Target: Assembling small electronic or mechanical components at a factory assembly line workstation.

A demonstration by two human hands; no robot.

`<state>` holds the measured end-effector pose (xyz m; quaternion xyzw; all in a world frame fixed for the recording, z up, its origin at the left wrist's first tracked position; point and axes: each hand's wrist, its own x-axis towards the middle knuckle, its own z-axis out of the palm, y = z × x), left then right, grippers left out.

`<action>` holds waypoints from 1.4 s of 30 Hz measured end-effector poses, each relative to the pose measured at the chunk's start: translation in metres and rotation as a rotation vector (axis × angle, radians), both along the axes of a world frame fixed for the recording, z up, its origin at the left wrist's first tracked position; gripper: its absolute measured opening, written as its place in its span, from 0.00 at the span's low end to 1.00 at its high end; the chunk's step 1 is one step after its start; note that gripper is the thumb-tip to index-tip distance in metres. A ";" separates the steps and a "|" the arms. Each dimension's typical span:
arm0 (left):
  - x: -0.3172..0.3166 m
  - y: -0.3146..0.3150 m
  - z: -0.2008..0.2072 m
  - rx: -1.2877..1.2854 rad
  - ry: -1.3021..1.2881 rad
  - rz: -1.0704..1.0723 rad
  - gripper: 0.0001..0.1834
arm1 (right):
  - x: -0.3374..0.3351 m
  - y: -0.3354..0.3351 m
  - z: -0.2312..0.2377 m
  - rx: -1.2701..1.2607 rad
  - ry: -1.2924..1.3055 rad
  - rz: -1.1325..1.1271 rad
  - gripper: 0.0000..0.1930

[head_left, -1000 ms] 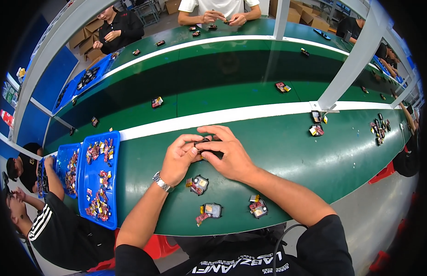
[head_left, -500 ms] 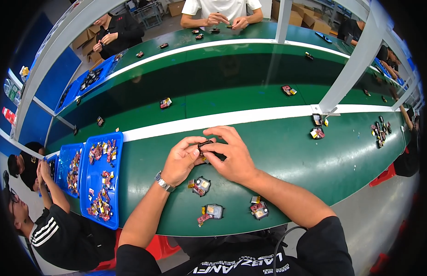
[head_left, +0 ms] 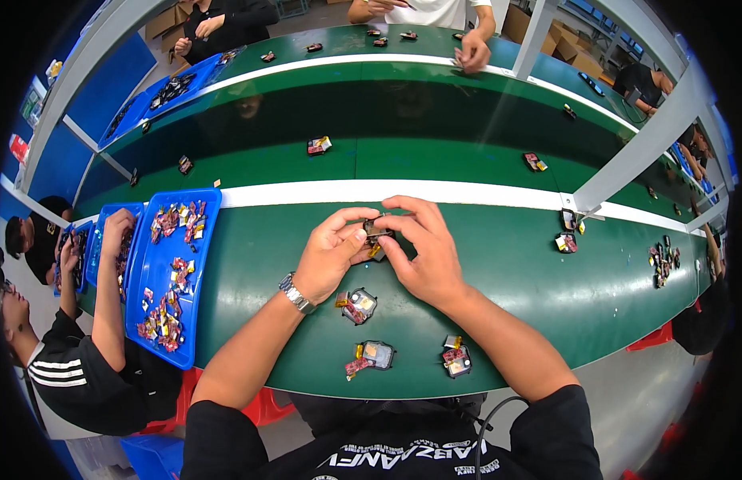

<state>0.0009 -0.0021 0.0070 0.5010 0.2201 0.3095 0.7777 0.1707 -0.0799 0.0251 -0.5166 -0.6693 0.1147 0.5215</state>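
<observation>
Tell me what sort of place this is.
Probably an electronics assembly line: a long green workbench, blue trays of small parts, several seated workers, and both hands holding a small component.

Your small part [head_left: 376, 234]: a dark, squarish piece with a yellow-orange bit at its lower edge. It's raised just above the green desk [head_left: 507, 264], pinched from both sides between your left hand [head_left: 332, 254] and right hand [head_left: 423, 252]. Your fingers [head_left: 363, 237] cover most of it, so its exact tilt can't be made out. It sits near the white stripe, over the desk's near half. Only its top face and the yellow corner show; finer detail is too small to tell.
</observation>
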 end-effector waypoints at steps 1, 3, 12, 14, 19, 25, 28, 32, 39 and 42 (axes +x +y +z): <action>0.000 0.001 0.001 -0.002 0.008 -0.008 0.17 | 0.001 0.000 0.003 0.054 -0.062 -0.023 0.11; 0.001 0.001 0.002 -0.002 0.012 -0.016 0.17 | 0.003 0.003 0.004 0.198 -0.176 -0.080 0.12; -0.002 0.001 0.005 -0.031 0.020 -0.034 0.18 | 0.003 0.002 0.002 0.162 -0.235 -0.071 0.12; -0.001 0.001 0.007 -0.031 0.067 -0.025 0.18 | 0.003 0.003 0.001 0.161 -0.238 -0.070 0.12; -0.001 0.001 0.007 -0.019 0.091 -0.031 0.18 | 0.007 0.005 0.000 0.182 -0.257 -0.064 0.11; 0.001 -0.001 0.011 -0.039 0.088 -0.021 0.16 | 0.003 0.004 0.001 0.188 -0.273 -0.083 0.09; 0.001 -0.002 0.011 -0.019 0.105 -0.003 0.15 | 0.003 0.003 0.003 0.177 -0.291 -0.084 0.10; 0.005 -0.005 0.012 0.086 0.171 0.057 0.13 | -0.002 0.002 0.003 0.062 -0.071 -0.058 0.09; 0.011 -0.010 0.006 0.206 0.210 0.127 0.12 | -0.001 0.004 -0.005 -0.174 0.230 -0.028 0.10; 0.013 -0.013 0.005 0.240 0.226 0.138 0.11 | -0.003 0.002 -0.005 -0.172 0.232 -0.033 0.09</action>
